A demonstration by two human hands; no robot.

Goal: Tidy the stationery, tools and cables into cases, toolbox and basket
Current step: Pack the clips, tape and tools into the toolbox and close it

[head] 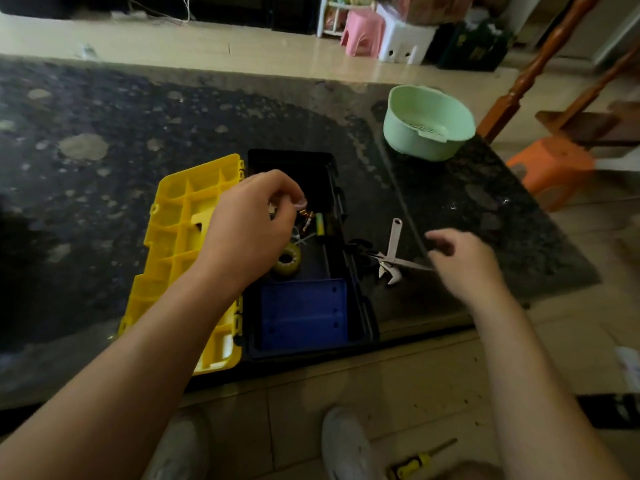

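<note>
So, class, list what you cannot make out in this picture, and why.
Head view:
- Left hand: curled fingers hide whatever it may pinch over the toolbox.
- Right hand: motion-blurred; touching the pointed tool or not, unclear.
- Toolbox's far end: lost in shadow.
- Yellow-handled tool, bottom edge: near end hidden by a blurred shape.

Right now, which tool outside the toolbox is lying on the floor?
The yellow-handled screwdriver, by the white shoe. The wrench and pliers lie on the table, right of the toolbox.
</note>
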